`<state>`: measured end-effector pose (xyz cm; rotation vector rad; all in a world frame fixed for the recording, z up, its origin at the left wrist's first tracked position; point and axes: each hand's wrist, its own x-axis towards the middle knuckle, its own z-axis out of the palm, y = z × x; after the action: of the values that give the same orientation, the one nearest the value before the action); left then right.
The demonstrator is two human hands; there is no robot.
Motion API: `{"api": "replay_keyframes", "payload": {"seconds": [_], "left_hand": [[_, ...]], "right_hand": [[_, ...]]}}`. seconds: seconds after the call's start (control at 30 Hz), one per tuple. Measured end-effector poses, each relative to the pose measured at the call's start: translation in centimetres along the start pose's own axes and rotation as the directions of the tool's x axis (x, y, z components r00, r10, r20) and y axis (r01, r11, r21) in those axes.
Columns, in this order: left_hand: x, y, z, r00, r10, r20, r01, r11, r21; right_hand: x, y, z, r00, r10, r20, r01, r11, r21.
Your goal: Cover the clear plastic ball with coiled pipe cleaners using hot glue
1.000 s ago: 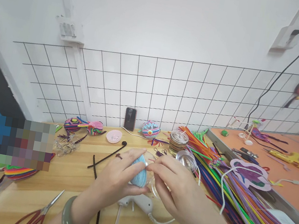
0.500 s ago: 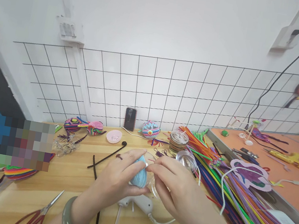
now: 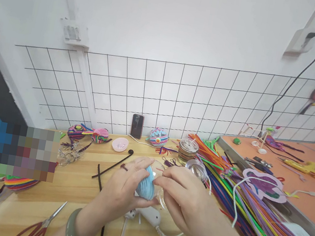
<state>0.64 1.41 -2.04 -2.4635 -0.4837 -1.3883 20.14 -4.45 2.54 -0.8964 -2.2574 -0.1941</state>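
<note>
My left hand (image 3: 120, 191) is closed around a light blue ribbed ball (image 3: 146, 184) made of fuzzy wire, held above the wooden table (image 3: 72, 188). A green bangle (image 3: 72, 230) sits on that wrist. My right hand (image 3: 181, 197) presses against the ball's right side, fingers pinched at its top edge, where a clear plastic half-shell (image 3: 162, 196) partly shows. What the fingertips pinch is too small to make out. A white glue gun (image 3: 149, 214) lies on the table just under both hands.
Red-handled scissors (image 3: 41, 225) lie at the front left. Black wire pieces (image 3: 112, 165) and a pink dish (image 3: 120, 144) lie behind the hands. A big pile of coloured fuzzy wires (image 3: 250, 211) fills the right. A glass jar (image 3: 187, 151), a phone (image 3: 137, 126) and finished balls stand by the grid wall.
My hands have turned the blue ball slightly and shifted a little left; the glue gun beneath shows more to the right. Nothing else has moved.
</note>
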Motion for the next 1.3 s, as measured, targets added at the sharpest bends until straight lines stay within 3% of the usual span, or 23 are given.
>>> {"api": "replay_keyframes", "payload": {"seconds": [0.43, 0.6, 0.73, 0.83, 0.93, 1.03, 1.13, 1.3], "left_hand": [[0.3, 0.1, -0.4, 0.996, 0.089, 0.031, -0.092, 0.983, 0.156], [0.2, 0.1, -0.6, 0.993, 0.121, -0.011, -0.118, 0.982, 0.147], [0.0, 0.5, -1.0, 0.987, 0.156, -0.034, -0.146, 0.969, 0.198], [-0.1, 0.8, -1.1, 0.980, 0.197, -0.018, -0.190, 0.961, 0.202], [0.1, 1.4, -0.7, 0.981, 0.187, -0.061, -0.174, 0.970, 0.171], [0.5, 2.1, -0.2, 0.977, 0.074, -0.202, -0.057, 0.995, 0.088], [1.0, 2.7, 0.0, 0.974, 0.033, -0.223, -0.035, 0.999, -0.005], [1.4, 2.9, -0.1, 0.978, 0.045, -0.205, -0.054, 0.998, -0.037]], "right_hand": [[0.0, 0.1, 0.0, 1.000, -0.022, -0.020, 0.024, 0.998, 0.063], [0.1, 0.1, -0.3, 0.992, 0.089, -0.087, -0.058, 0.949, 0.311], [-0.1, 0.4, 0.1, 0.922, 0.368, -0.118, -0.272, 0.835, 0.478], [-0.2, 0.8, 0.4, 0.865, 0.502, 0.021, -0.412, 0.684, 0.602], [-0.4, 1.0, 0.6, 0.837, 0.491, 0.240, -0.502, 0.516, 0.694], [-0.5, 0.9, 0.4, 0.815, 0.435, 0.383, -0.551, 0.378, 0.744], [-0.4, 0.8, 0.1, 0.813, 0.373, 0.448, -0.556, 0.267, 0.787], [-0.1, 0.6, -0.2, 0.802, 0.393, 0.449, -0.553, 0.207, 0.807]]}}
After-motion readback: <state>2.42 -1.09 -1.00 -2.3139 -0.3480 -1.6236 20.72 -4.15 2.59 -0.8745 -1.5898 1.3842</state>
